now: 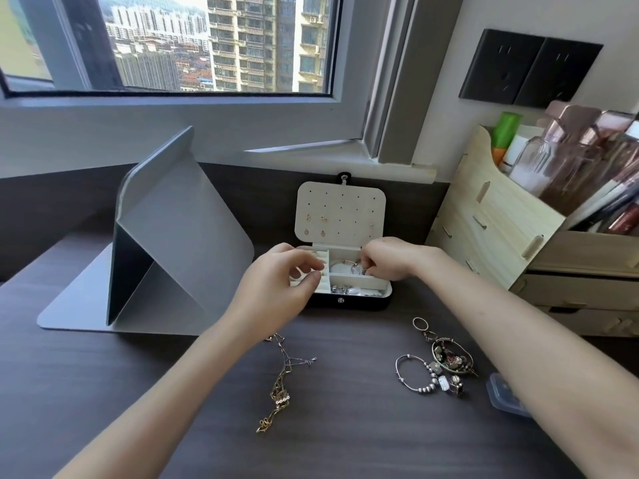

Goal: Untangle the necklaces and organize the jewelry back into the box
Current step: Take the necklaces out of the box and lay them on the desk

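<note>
Nearest, on the dark desk (345, 444), lie the tangled necklaces (281, 385), with a heap of bracelets (439, 361) to their right. A forearm half hides a clear case (501, 392). Beyond, over the open jewelry box (349, 300), the left hand (276, 285) curls its fingers, and I cannot tell if it holds anything. The right hand (390, 259) pinches a small metal piece (363, 271), indistinct, in a back compartment.

Left hand (276, 276) hides box (366, 302) left compartments; right hand (389, 259) pinch (something tiny) unreadable.

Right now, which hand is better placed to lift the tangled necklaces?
Left, probably: the tangled gold and silver chain necklaces lie by the left hand's wrist; the right hand is farther off, fingers in the black jewelry box.
</note>
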`<action>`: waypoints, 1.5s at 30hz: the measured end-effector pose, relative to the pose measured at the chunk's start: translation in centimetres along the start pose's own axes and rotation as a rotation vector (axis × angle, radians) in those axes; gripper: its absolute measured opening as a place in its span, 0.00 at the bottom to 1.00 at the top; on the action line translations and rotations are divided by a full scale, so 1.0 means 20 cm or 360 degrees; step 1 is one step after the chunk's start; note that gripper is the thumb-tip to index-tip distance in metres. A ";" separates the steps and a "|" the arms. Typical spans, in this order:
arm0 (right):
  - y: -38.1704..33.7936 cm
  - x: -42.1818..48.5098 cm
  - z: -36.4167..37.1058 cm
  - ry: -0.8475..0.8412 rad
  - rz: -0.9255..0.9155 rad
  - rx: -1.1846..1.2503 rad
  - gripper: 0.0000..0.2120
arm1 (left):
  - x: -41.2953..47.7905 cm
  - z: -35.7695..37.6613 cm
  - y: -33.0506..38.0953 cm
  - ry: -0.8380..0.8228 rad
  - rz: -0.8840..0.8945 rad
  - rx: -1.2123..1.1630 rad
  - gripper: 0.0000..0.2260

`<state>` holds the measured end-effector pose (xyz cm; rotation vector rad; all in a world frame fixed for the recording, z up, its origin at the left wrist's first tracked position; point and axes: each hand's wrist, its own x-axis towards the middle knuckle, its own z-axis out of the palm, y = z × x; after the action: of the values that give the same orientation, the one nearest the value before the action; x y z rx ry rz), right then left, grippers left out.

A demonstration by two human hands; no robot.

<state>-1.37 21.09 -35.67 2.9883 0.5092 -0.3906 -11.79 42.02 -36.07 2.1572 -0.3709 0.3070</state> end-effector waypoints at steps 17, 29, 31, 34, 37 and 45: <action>-0.18 -0.63 -0.23 0.0275 -0.0368 0.1369 0.04 | -0.06 0.04 0.15 -0.0402 -0.0272 -0.0755 0.09; -0.27 -0.79 0.15 -0.0020 -0.0014 0.1638 0.04 | -0.22 0.15 0.11 -0.0937 -0.0491 -0.0545 0.04; -0.29 -0.83 0.23 -0.0057 0.0040 0.1722 0.04 | -0.25 0.14 0.10 -0.1042 -0.0440 -0.0357 0.03; -0.31 -0.85 0.31 -0.0027 0.0078 0.1601 0.03 | -0.28 0.15 0.10 -0.1051 -0.0331 0.0015 0.03; -0.31 -0.83 0.33 0.0098 0.0084 0.1531 0.03 | -0.28 0.17 0.10 -0.1002 -0.0288 0.0233 0.04; -0.30 -0.70 0.31 0.0478 0.0235 0.1354 0.05 | -0.23 0.20 0.13 -0.0829 -0.0329 0.0458 0.06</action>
<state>-17.58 21.62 -38.13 3.9107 0.1410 -0.1617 -16.73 38.06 -38.10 2.5228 -0.4065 -0.3486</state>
